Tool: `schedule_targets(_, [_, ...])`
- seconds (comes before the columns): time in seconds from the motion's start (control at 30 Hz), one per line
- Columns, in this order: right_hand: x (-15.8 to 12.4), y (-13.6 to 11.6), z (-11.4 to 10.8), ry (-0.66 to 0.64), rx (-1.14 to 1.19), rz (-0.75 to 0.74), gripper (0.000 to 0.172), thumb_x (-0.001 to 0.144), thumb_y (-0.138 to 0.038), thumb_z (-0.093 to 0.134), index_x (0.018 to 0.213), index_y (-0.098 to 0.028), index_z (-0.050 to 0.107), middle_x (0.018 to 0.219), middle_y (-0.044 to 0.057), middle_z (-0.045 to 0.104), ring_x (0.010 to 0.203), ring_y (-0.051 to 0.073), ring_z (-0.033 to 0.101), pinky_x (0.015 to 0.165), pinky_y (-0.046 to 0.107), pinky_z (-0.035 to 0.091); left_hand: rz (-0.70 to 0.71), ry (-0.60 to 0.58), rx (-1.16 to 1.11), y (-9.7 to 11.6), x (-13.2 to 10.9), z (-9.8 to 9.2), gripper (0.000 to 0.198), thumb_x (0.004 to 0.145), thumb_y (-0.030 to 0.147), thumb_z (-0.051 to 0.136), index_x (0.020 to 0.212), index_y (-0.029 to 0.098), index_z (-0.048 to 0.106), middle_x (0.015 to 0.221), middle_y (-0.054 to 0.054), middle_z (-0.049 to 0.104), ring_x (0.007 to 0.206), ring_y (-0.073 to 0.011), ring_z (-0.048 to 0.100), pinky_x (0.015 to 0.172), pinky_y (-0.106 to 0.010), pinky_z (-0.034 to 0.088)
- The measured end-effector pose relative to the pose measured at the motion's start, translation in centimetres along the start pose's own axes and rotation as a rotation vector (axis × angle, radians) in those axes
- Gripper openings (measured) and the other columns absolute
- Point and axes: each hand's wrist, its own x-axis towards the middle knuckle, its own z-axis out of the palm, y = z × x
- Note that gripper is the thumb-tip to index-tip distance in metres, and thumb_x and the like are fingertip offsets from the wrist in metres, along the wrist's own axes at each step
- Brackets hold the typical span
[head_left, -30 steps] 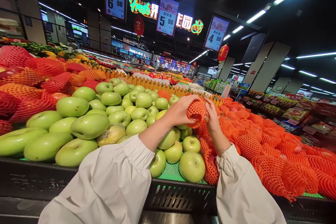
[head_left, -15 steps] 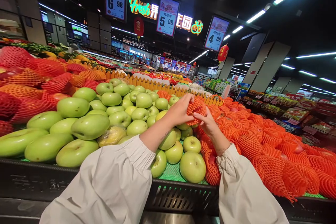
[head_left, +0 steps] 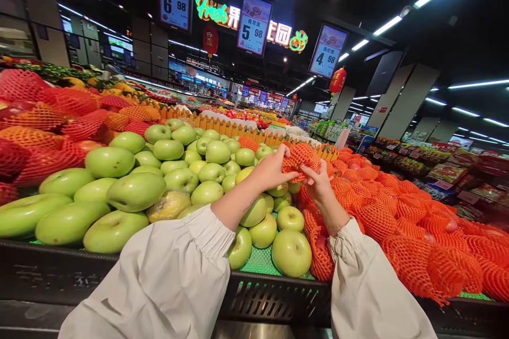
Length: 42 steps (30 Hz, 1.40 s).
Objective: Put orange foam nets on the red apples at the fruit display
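Between my two hands is a round fruit in an orange-red foam net point(head_left: 300, 158), held above the edge where two heaps of fruit meet. The net hides the fruit's skin. My left hand point(head_left: 274, 167) is closed around its left side, thumb below. My right hand point(head_left: 319, 183) grips the right side, thumb and fingertips on the net. Beneath and to the left lie green apples point(head_left: 291, 252), one of them close under my wrists. To the right is a heap of fruit in orange-red foam nets point(head_left: 382, 217).
A black crate point(head_left: 274, 296) with a green liner point(head_left: 260, 260) borders the near side. Fruit in red and orange nets point(head_left: 40, 140) is piled at left. A low yellow fence point(head_left: 234, 132) runs behind the apples. Price screens point(head_left: 254, 25) hang overhead; packaged-goods shelves point(head_left: 457, 169) stand at right.
The netted fruit in my hands has shifted slightly right and its net shows wider. My right hand has moved a little to the right, its fingers changing position on the net.
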Motion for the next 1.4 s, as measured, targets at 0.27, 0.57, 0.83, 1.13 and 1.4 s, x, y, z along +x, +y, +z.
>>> schedule_targets(0.27, [-0.1,0.1,0.1,-0.053,0.03,-0.013,0.058,0.057,-0.036,0.094,0.105,-0.024,0.062,0.107,0.003,0.077,0.096,0.023,0.075,0.079,0.033,0.065,0.038,-0.007,-0.007,0.5,-0.4,-0.3,0.063,0.075,0.045,0.078,0.115,0.021,0.037,0.122,-0.015,0.06,0.109,-0.0327,0.064,0.093,-0.048,0.053])
schedule_targets(0.57, [-0.3,-0.3,0.6,-0.071,0.116,0.101,0.044,0.064,-0.043,0.086,0.1,-0.022,0.07,0.104,0.003,0.078,0.101,0.024,0.074,0.083,0.032,0.065,0.237,-0.073,-0.103,0.1,-0.4,-0.1,0.119,0.059,0.06,0.089,0.152,0.02,0.025,0.159,-0.022,0.032,0.148,-0.0392,0.037,0.122,-0.057,0.033])
schedule_targets(0.83, [0.0,0.6,-1.0,-0.187,-0.153,0.276,0.05,0.071,-0.056,0.082,0.108,-0.026,0.066,0.086,0.001,0.077,0.059,0.018,0.069,0.041,0.027,0.054,0.361,-0.08,-0.104,-0.5,0.0,-0.1,0.068,0.072,0.031,0.079,0.131,0.02,0.049,0.134,-0.015,0.058,0.126,-0.0316,0.057,0.11,-0.049,0.046])
schedule_targets(1.13, [-0.4,0.2,0.4,-0.273,0.159,0.152,0.067,0.079,-0.08,0.063,0.112,-0.022,0.068,0.122,0.009,0.074,0.123,0.029,0.066,0.092,0.041,0.063,0.489,-0.072,-0.124,0.2,0.0,-0.1,0.049,0.077,0.018,0.068,0.123,0.023,0.053,0.145,-0.016,0.049,0.141,-0.0309,0.045,0.119,-0.053,0.035])
schedule_targets(1.4, [-0.2,0.6,-0.1,-0.164,0.154,0.19,0.041,0.072,-0.043,0.084,0.104,-0.021,0.072,0.103,0.002,0.078,0.094,0.021,0.074,0.082,0.03,0.062,0.381,-0.081,-0.024,-0.9,-0.4,0.7,0.065,0.077,0.01,0.065,0.136,0.021,0.037,0.156,-0.023,0.026,0.157,-0.0344,0.017,0.125,-0.057,0.026])
